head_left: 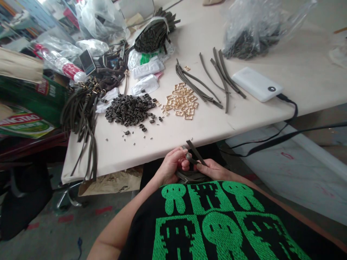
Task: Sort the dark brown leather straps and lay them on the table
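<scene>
Just off the table's front edge, above my lap, both hands work on a narrow dark grey-green strap (195,152). The fingers of my left hand (173,164) are closed in a pinch on one bent part of it. My right hand (213,169) grips the strap lower down, thumb on top, while a free length sticks up between the hands. Whether a small fitting is between the left fingertips cannot be made out. More dark straps (192,176) lie in my lap under the hands. On the table ahead sit a pile of gold buckles (181,101) and a heap of small dark loops (130,108).
Loose straps (195,86) lie behind the buckles, near a white power bank (256,85) with a black cable (291,108) running off the edge. A strap bundle (153,36), plastic bag (252,29), bottle (69,68) and hanging buckled straps (84,119) stand around the table (130,151).
</scene>
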The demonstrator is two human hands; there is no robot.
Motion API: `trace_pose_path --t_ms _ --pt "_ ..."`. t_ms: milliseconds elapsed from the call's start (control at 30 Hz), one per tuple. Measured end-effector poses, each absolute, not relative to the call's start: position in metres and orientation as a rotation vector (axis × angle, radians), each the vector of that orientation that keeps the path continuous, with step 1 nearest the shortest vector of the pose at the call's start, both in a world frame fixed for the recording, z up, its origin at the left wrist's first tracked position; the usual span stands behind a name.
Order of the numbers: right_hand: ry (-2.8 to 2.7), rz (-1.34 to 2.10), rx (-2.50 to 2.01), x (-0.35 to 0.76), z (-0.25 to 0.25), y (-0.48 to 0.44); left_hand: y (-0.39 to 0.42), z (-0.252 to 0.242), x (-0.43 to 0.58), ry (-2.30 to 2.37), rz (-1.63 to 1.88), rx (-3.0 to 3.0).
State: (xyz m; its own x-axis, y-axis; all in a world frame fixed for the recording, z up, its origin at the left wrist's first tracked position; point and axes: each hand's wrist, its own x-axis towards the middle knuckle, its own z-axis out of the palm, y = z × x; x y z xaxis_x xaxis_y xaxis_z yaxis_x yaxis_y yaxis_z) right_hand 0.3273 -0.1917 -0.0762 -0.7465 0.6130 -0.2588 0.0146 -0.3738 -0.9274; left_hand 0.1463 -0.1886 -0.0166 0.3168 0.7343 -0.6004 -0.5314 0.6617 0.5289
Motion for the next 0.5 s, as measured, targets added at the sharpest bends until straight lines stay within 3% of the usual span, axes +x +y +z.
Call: trace_pose_path --t_ms 500 --pt "-1.326 2.250 -0.956 0.3253 -0.0685 -0.1932 -0.1928 -0.0135 0.1450 0.898 0.928 0.257"
